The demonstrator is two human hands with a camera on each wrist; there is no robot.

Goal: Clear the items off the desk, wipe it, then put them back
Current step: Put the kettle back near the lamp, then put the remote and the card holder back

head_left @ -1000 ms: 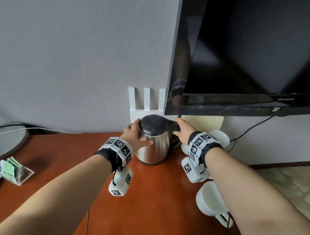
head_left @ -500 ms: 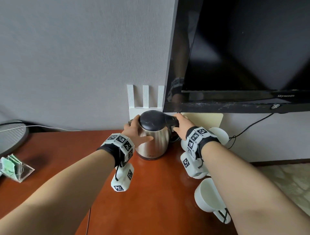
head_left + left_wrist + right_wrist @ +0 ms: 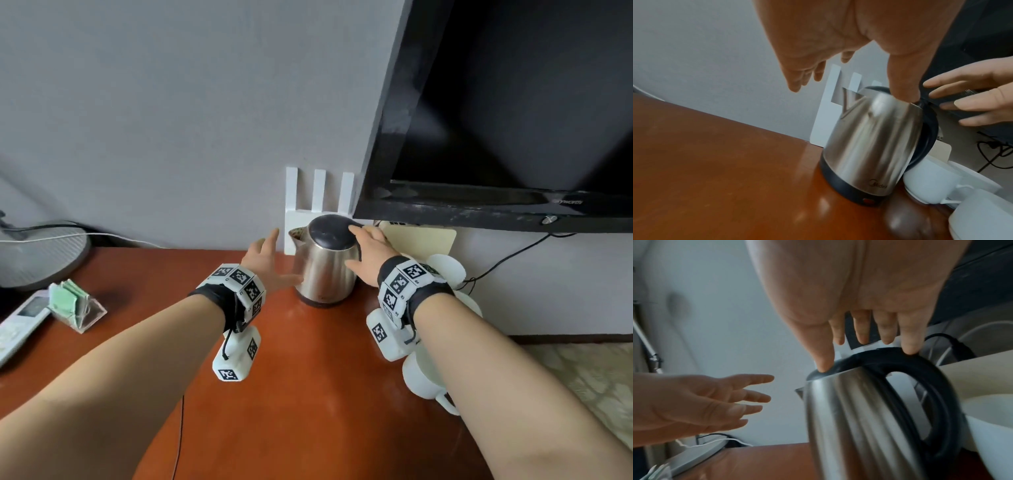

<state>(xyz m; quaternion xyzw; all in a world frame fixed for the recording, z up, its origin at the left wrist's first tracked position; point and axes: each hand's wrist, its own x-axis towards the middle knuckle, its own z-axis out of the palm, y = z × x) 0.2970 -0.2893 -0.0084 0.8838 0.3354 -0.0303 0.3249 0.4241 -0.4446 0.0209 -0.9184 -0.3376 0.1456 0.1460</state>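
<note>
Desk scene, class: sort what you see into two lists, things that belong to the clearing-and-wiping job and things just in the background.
Job: desk; kettle; white cups; packet holder; remote; left hand; right hand.

Background: television; white router; wall cable.

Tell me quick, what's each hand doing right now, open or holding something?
Left hand: open, fingers spread, just left of the kettle, holding nothing.
Right hand: open, straight fingers resting on the kettle's lid and handle, not gripping.

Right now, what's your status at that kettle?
Left hand open, off the kettle. Right hand open, fingertips on its lid and handle. Kettle upright on desk; cups crowd its handle side.
</note>
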